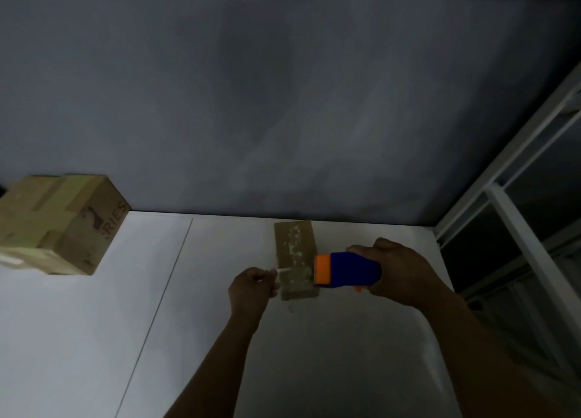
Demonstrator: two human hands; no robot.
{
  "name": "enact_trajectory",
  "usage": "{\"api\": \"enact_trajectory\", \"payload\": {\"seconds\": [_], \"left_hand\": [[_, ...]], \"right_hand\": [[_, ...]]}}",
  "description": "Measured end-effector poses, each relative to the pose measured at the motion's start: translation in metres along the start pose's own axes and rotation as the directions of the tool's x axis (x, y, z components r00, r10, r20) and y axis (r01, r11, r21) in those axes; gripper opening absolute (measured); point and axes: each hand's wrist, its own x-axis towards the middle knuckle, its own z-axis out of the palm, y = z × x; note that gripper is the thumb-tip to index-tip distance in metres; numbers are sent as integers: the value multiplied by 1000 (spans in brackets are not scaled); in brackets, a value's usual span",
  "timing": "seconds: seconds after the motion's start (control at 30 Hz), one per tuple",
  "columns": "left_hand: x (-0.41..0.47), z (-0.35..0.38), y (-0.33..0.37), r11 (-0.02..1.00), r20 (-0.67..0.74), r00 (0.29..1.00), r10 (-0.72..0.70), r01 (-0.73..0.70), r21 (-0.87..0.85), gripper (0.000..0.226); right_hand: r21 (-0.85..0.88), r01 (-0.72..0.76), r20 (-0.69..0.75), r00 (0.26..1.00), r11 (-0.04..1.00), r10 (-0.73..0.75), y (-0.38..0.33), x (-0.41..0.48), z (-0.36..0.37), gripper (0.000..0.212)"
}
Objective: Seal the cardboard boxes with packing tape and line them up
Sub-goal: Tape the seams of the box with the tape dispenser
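A small flat cardboard box [295, 244] lies on the white table [94, 339] near the back wall. My right hand [399, 273] grips a blue and orange tape dispenser [345, 270] held over the box's right near side. My left hand [251, 287] pinches the free end of the tape [281, 270] just left of the box, so the strip runs across the box's near part. A larger cardboard box [63, 226] with tape strips and printed letters stands at the far left of the table.
A grey wall [283, 103] rises right behind the table. A white metal frame with dark panes [518, 229] stands at the right, past the table's edge. A thin seam [163, 292] runs across the tabletop. The scene is dim.
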Motion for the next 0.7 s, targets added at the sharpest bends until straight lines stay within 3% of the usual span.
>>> {"api": "enact_trajectory", "payload": {"seconds": [0.47, 0.7], "left_hand": [[19, 14, -19, 995, 25, 996, -82, 80, 64, 18], [24, 14, -24, 970, 82, 975, -207, 216, -114, 23]], "right_hand": [[102, -46, 58, 997, 994, 40, 9, 2, 14, 76], [138, -63, 88, 995, 988, 51, 11, 3, 22, 78]]}}
